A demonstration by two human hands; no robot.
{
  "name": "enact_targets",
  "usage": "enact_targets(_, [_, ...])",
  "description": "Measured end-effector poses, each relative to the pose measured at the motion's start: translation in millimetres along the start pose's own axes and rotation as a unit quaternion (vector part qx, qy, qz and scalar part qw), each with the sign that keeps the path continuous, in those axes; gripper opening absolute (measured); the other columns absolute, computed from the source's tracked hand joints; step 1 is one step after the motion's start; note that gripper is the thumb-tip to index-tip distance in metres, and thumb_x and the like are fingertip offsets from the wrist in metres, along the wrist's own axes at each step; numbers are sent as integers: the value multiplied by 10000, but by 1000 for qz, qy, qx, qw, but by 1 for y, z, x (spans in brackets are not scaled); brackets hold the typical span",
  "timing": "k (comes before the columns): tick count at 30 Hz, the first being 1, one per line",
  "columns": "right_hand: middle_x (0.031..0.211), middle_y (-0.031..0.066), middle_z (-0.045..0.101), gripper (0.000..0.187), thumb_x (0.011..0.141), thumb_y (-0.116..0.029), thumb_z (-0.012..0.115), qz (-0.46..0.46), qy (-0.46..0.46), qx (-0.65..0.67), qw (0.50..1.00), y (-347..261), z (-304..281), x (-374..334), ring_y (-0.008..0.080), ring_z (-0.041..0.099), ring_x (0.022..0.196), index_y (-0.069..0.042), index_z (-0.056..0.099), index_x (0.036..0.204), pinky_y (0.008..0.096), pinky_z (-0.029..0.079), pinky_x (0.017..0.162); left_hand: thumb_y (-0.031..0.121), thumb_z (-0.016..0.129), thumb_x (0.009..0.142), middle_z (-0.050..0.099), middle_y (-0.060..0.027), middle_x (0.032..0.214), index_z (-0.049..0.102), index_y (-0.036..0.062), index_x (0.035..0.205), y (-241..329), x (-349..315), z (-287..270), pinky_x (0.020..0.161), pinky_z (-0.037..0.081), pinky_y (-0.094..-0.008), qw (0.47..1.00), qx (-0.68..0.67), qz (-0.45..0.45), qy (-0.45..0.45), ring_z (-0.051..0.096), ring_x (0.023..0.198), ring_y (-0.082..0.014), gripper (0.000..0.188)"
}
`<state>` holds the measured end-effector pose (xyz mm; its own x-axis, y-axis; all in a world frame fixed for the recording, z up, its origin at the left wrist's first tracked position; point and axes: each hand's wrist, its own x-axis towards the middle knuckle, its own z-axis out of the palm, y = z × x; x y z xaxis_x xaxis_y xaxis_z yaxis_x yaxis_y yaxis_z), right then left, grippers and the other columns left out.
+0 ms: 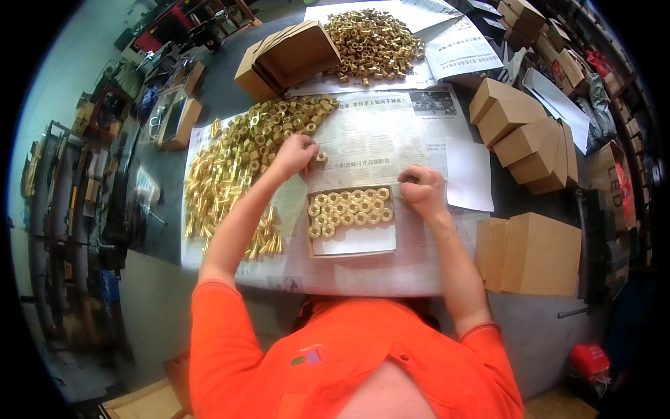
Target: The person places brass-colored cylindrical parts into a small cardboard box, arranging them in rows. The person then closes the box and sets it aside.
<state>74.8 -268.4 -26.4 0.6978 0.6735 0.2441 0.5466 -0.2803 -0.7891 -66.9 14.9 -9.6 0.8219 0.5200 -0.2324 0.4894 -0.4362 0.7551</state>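
My left hand (298, 155) is closed at the right edge of a heap of large brass hex nuts (269, 129). A single brass nut (322, 158) shows at its fingertips. To the right, above the newspaper, my right hand (423, 190) has its fingers curled together; whatever they may hold is hidden. Between and nearer than the hands lies a shallow cardboard box (395, 237). Rows of brass nuts (347, 208) stand in its far part, and its white bottom shows at the near side.
Slim brass tubular pieces (220, 188) spread left of the box. Farther off, an open carton (293, 56) lies beside another pile of brass nuts (373, 45). Cardboard boxes (530, 255) stand on the right, near a white paper sheet (469, 174). Newspaper (377, 133) covers the table.
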Motion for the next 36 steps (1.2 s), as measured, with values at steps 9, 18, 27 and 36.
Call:
enact_targets(9, [751, 104, 679, 177, 631, -169, 569, 22, -4, 13, 1000, 2, 1, -1, 275, 662, 702, -67, 681, 721, 338, 523, 661, 215, 709, 761, 670, -138, 775, 631, 54, 898, 11, -33, 18, 646, 508, -404, 937, 273, 193, 104, 651, 721, -318, 226])
enact_targets(18, [760, 113, 680, 186, 629, -168, 565, 2, 5, -4, 1000, 7, 3, 0, 280, 662, 713, -67, 687, 728, 343, 526, 683, 124, 672, 750, 670, -155, 835, 643, 31, 867, 10, -35, 12, 684, 506, -412, 943, 262, 182, 101, 645, 763, -329, 152])
enact_targets(27, [766, 114, 683, 200, 627, -167, 562, 21, -8, 4, 1000, 1, 0, -1, 277, 665, 716, -67, 694, 738, 338, 528, 690, 52, 677, 731, 685, -71, 744, 694, 29, 857, 53, -138, -1, 522, 449, -243, 982, 48, 179, 36, 576, 568, -97, 130])
enact_targets(36, [707, 108, 659, 218, 634, -104, 551, -9, -3, 19, 1000, 7, 1, 0, 176, 605, 615, -21, 684, 784, 279, 475, 596, 119, 647, 745, 635, -90, 675, 628, 72, 784, 56, -169, 63, 510, 475, -373, 946, 220, 236, 31, 626, 579, -265, 64])
